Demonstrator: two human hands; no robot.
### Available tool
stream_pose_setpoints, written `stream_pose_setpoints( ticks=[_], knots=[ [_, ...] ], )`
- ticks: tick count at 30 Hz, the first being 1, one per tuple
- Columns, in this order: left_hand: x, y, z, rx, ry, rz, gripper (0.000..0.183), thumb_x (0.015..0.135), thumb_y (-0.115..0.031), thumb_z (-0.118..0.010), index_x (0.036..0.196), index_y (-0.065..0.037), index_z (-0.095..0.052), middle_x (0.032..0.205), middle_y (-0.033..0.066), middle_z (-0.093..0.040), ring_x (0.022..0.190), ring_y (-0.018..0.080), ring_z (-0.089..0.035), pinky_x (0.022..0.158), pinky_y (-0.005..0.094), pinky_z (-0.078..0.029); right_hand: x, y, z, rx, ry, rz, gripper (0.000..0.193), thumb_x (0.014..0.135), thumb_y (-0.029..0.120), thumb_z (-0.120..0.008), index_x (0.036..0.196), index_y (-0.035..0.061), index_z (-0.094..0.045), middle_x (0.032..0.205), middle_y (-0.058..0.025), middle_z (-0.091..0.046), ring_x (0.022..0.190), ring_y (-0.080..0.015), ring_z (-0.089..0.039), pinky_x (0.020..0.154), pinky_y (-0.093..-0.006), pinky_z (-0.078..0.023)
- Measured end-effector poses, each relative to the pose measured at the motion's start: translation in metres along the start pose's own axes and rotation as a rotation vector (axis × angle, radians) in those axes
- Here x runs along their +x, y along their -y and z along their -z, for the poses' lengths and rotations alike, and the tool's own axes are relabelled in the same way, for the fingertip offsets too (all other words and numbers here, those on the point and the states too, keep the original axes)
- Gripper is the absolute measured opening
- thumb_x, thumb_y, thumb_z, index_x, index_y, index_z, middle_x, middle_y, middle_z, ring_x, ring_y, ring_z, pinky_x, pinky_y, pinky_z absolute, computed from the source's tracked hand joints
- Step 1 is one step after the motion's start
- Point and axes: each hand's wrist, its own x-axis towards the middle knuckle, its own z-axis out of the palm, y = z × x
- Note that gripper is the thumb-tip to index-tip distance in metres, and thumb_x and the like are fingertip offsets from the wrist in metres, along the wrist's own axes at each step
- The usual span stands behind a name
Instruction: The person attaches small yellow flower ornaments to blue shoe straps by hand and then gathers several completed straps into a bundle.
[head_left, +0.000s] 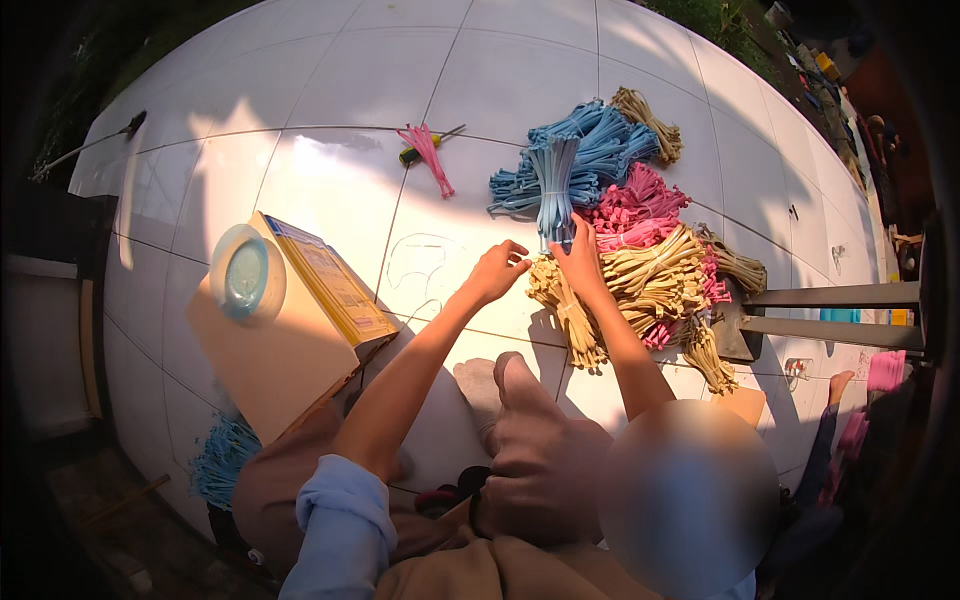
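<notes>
Near the left edge of the white tiled floor [330, 80] we see a cardboard box [270, 360]. Our left hand [497, 272] hovers with fingers loosely apart, holding nothing. Our right hand [580, 255] pinches a blue strap bundle [556, 185] beside the tan bundles [655, 280] toward the right edge.

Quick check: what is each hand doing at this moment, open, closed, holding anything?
Left hand: fingers loosely curled over the white tiled floor, holding nothing visible.
Right hand: fingers on the blue bundle of strips; grip cannot be told.
</notes>
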Motion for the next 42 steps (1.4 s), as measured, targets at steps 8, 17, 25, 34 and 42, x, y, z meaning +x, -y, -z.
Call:
stream_pose_setpoints(
  ticks=[8, 17, 25, 34, 42],
  knots=[
    [0.046, 0.037, -0.024, -0.424, -0.22, -0.011, 0.031, 0.088, -0.018, -0.051, 0.113, -0.002, -0.049, 0.111, 0.0125, -0.054, 0.1, 0.0202, -0.053, 0.087, 0.0309, -0.041, 0.054, -0.009, -0.047, -0.051, -0.338, -0.125, 0.086, 0.072, 0.019, -0.071, 0.133, 0.0002, -0.014, 0.12, -0.0279, -0.034, 0.11, -0.0416, -0.036, 0.092, -0.0476, -0.032],
    [0.034, 0.037, 0.004, -0.749, -0.442, -0.129, 0.04, 0.09, -0.027, -0.05, 0.119, -0.002, -0.04, 0.118, 0.0131, -0.046, 0.11, 0.0209, -0.046, 0.093, 0.0325, -0.036, 0.019, 0.048, -0.066, 0.057, -0.302, 0.129, 0.061, 0.071, 0.012, -0.067, 0.122, 0.0009, -0.036, 0.109, -0.02, -0.045, 0.101, -0.036, -0.046, 0.085, -0.0419, -0.039],
    [-0.023, 0.062, 0.021, -0.97, -0.559, 0.058, 0.057, 0.087, -0.032, -0.055, 0.122, 0.0, -0.025, 0.119, 0.0112, -0.04, 0.096, 0.0126, -0.05, 0.077, 0.0253, -0.042, -0.02, 0.095, -0.097, -0.047, -0.011, 0.241, 0.064, 0.066, 0.013, -0.07, 0.122, 0.0056, -0.041, 0.105, -0.0144, -0.044, 0.097, -0.0304, -0.045, 0.084, -0.0414, -0.04],
    [-0.021, 0.086, 0.037, -1.323, -0.623, 0.043, 0.038, 0.086, -0.037, -0.055, 0.103, -0.004, -0.048, 0.082, 0.0034, -0.055, 0.073, 0.0116, -0.056, 0.068, 0.0245, -0.046, -0.018, 0.122, -0.073, 0.146, 0.177, 0.473, 0.025, 0.075, 0.005, -0.058, 0.1, 0.0042, -0.06, 0.097, -0.0071, -0.055, 0.093, -0.0239, -0.049, 0.082, -0.0357, -0.042],
    [-0.036, 0.076, 0.055, -1.178, -0.467, -0.007, 0.057, 0.087, -0.054, -0.042, 0.111, -0.002, -0.05, 0.078, 0.0038, -0.055, 0.071, 0.0109, -0.058, 0.067, 0.0244, -0.049, -0.005, 0.144, -0.061, 0.46, 0.287, 0.061, 0.016, 0.081, 0.005, -0.058, 0.097, 0.0041, -0.06, 0.091, -0.0058, -0.06, 0.078, -0.0125, -0.059, 0.064, -0.0241, -0.046]
  ],
)
